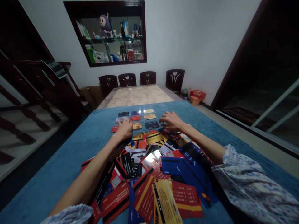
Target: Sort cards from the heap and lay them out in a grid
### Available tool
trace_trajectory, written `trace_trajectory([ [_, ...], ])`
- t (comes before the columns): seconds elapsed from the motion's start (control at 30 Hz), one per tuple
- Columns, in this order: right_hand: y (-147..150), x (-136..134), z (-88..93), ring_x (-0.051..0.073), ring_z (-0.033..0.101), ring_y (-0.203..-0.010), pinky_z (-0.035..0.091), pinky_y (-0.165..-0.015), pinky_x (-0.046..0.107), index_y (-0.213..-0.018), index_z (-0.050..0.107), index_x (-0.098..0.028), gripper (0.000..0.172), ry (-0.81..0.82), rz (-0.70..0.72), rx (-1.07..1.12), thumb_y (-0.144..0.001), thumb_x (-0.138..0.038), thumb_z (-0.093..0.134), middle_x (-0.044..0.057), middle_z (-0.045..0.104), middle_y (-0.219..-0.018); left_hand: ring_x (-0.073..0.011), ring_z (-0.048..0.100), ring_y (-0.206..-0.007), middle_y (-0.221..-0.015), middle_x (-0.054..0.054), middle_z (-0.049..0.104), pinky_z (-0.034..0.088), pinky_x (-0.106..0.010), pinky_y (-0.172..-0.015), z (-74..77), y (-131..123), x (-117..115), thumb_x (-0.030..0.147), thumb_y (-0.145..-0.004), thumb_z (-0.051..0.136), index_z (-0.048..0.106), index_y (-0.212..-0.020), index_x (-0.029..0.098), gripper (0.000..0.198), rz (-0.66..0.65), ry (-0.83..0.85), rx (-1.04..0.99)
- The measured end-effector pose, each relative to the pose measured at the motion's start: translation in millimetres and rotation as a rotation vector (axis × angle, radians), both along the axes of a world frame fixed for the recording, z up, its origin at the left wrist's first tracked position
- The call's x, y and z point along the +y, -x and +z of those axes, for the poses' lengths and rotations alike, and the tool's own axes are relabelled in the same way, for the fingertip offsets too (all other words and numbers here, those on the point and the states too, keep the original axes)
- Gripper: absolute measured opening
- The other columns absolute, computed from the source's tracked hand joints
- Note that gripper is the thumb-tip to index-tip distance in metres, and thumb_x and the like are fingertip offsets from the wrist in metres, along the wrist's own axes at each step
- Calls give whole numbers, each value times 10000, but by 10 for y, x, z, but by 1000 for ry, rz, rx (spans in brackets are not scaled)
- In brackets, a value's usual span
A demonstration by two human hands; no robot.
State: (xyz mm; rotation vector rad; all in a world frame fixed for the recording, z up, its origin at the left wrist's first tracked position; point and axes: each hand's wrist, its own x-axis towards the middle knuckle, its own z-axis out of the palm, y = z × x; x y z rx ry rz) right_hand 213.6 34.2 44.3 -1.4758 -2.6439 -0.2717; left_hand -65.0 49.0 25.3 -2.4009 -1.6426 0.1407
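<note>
My left hand (125, 128) rests at the left side of three rows of bank-style cards, fingers apart, touching or just above a pale lilac card (120, 119). A red card (114, 129) lies just left of it, and a gold card (137, 126) just right. My right hand (171, 120) is open with slightly bent fingers, next to a dark navy card (151, 125). Other laid-out cards include a red card (135, 118) in the middle and a yellow card (149, 116). Below both hands spreads a heap of mixed cards (144, 199), many striped side up.
A blue cloth (70, 155) covers the near part of the table; bare marble-like tabletop (135, 95) shows behind. Dark chairs (127, 80) stand at the far end. A wooden railing (21, 99) is at left, a red box (197, 94) on the floor at right.
</note>
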Motion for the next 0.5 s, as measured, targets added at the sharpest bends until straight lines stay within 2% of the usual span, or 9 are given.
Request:
trace_trajectory([
  [0.17,-266,-166,-66,247,514,-1008,282,-743,332,-994,725,-212,184,-9,-27,36,-884,-251,583,98,695,-1032,-358,457,-1216,-1258,-202,562,347,-576,-984,79,-178,-138,90,-757,523,591,-1125,115,375,-54,-26,-48],
  [0.3,-501,-267,-186,237,515,-989,274,-731,318,-990,724,-228,174,-2,-33,60,-873,-234,596,84,694,-1013,-345,456,-1218,-1231,-172,581,340,-559,-986,156,-421,-267,141,-801,540,604,-1098,152,304,-125,-15,-135],
  [0.5,-835,-416,-324,229,526,-935,297,-718,324,-935,733,-227,166,-2,-74,104,-888,-274,581,85,691,-973,-323,460,-1191,-1214,-164,586,329,-523,-969,128,-832,-452,168,-821,542,609,-1100,148,288,-313,-3,-176],
])
